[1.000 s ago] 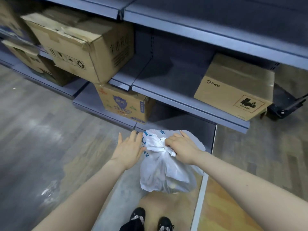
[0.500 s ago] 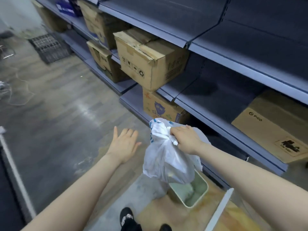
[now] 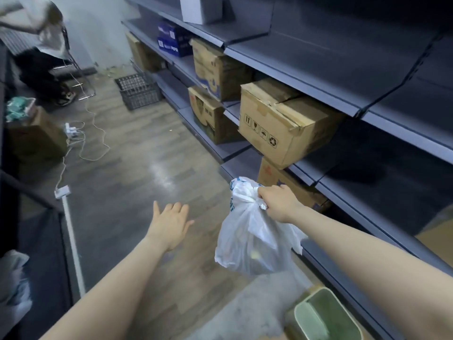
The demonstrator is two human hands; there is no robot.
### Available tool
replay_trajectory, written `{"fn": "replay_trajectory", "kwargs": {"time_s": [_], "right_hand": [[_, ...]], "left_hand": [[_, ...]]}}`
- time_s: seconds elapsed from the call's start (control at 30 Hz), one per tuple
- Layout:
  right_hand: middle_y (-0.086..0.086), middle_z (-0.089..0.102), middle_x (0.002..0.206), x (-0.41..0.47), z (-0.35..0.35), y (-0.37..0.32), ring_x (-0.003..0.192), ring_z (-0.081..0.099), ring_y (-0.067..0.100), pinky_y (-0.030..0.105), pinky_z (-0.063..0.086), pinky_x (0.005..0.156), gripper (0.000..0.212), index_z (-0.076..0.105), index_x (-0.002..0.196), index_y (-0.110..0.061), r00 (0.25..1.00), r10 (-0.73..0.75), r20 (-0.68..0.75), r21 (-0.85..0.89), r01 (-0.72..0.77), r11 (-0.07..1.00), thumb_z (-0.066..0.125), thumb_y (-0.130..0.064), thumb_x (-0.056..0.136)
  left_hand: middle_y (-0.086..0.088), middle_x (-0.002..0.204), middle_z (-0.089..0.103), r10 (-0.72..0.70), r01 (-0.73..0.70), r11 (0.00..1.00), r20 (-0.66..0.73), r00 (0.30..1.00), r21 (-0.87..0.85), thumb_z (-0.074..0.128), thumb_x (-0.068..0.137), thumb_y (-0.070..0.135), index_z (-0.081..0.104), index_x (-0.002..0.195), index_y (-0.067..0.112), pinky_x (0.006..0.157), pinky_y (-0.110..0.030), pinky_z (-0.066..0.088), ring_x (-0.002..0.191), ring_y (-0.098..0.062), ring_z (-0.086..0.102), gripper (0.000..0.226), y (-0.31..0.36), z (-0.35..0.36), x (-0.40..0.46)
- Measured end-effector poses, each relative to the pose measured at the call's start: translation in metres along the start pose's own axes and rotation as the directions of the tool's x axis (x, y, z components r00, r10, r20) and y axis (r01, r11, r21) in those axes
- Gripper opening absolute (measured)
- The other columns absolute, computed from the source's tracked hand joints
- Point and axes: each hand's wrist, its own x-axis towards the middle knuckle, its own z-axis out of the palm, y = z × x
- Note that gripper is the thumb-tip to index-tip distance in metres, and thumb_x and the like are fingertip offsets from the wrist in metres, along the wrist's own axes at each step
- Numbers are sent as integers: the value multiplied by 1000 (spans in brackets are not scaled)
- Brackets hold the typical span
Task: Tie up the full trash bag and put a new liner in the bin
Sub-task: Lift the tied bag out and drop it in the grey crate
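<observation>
At the far left, a dark cabinet edge (image 3: 29, 241) ran along the frame, with a cardboard box (image 3: 36, 133) and white cables (image 3: 83, 141) on the wooden floor (image 3: 127, 182) beyond it. A second person (image 3: 39, 57) stood at the upper left, near a black plastic crate (image 3: 138, 90). The middle of the floor lay open between cabinet and shelving.

The left hand (image 3: 170, 225) hovered over that open floor with fingers straight and spread, palm down, holding nothing and well apart from the bag.

To its right, the trash bag (image 3: 252, 241) hung in the air, its long axis near vertical: gathered neck up, bulging body down. The right hand (image 3: 278, 203) gripped the bunched neck, fingers curled round it. The bag hung clear of the floor and just in front of the lowest shelf edge.

Below and right of the bag, the pale green bin (image 3: 328, 317) stood on the floor, mouth up, tight against the base of the grey shelving (image 3: 367, 69). Whether it had a liner could not be told.

Cardboard boxes (image 3: 282, 123) sat on the shelves above and behind the bag, one jutting past the shelf edge.
</observation>
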Motion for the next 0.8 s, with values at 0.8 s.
{"fn": "replay_trajectory", "kwargs": {"time_s": [0.8], "right_hand": [[10,59,109,381,-71,-98,96,53,31,34,33,64,12,40,93,-15,980,-181,84,63,176,982,42,-6,86]], "left_hand": [[-3,138,39,-163,163,986,-14,987,18,31,99,43,32,137,14,111,-57,11,127,-21,38,48,-233,-69,254]]}}
